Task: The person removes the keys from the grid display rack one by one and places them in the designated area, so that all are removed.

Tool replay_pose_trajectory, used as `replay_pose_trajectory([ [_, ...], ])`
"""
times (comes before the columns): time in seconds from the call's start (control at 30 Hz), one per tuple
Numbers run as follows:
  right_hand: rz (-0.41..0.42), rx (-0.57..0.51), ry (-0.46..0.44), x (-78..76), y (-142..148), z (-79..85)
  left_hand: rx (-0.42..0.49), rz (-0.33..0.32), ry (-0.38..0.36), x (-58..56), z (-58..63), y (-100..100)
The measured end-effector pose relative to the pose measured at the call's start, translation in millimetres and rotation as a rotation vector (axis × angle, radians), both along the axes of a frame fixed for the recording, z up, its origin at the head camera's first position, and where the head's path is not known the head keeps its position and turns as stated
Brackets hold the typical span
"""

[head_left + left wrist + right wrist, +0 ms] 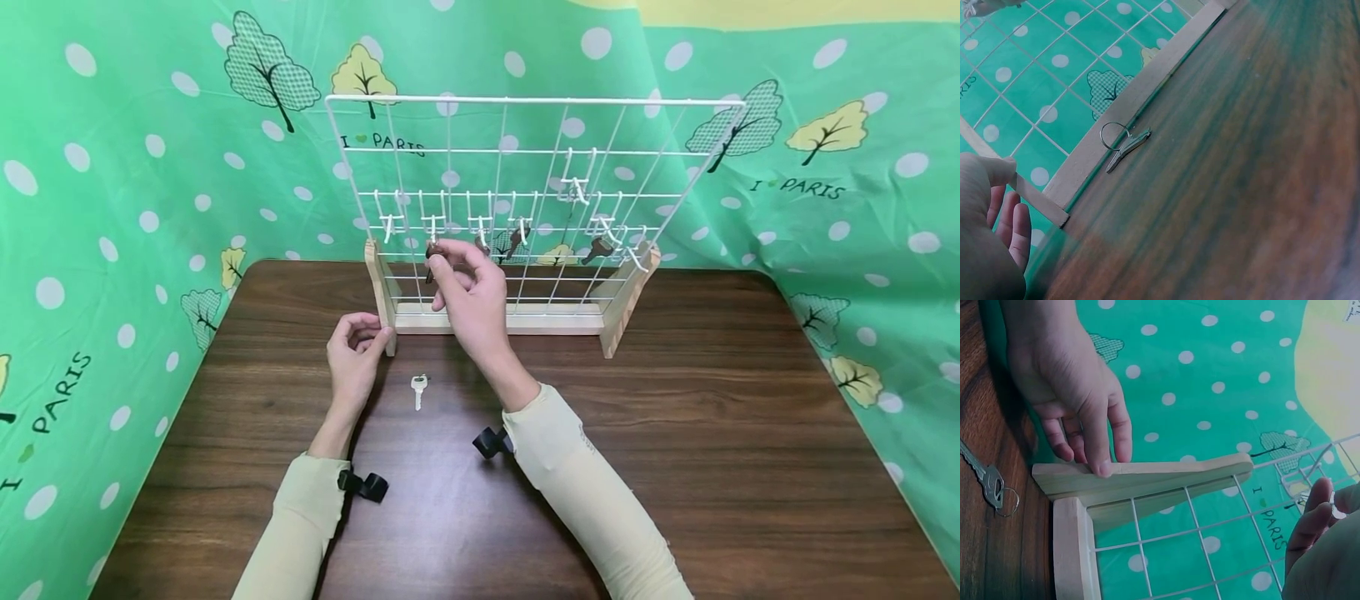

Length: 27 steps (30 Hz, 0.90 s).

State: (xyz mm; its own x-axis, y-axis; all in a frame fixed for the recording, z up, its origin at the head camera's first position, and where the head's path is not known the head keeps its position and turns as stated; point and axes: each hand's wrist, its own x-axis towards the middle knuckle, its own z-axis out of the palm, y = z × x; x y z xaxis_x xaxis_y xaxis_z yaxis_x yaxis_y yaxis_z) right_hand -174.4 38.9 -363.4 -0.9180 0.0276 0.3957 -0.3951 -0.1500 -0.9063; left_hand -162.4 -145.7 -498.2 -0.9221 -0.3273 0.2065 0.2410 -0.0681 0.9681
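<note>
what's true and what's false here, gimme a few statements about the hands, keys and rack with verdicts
1. The right hand holds a key near a hook. True.
2. A loose key lies on the table. True.
3. The left hand lies flat on the table. False: it touches the wooden leg of the rack.
4. The loose key has a ring. True.
5. No keys hang on the rack. False: some do, such as the dark key toward its right side.
</note>
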Motion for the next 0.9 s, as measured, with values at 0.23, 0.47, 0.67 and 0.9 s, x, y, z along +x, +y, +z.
replay_pose_trajectory([
  [0.23, -0.044, -0.030, 0.000, 1.4, -1.3, 2.9, -0.003, -0.002, 0.001, -0.8, -0.9, -0.2],
  [0.47, -0.019, -0.076, 0.017, 3.0, -2.8, 6.1, -0.004, 0.004, -0.004, 0.0, -1.3, -0.6],
  [0.67, -0.010, -0.108, 0.041, 4.1, -3.9, 7.9, -0.002, 0.002, 0.000, -0.2, -1.7, -0.2],
  [0.9, -0.041, -0.100, 0.056, 5.9, -5.2, 9.4, -0.006, 0.002, 0.008, 0.3, -1.2, -1.0],
])
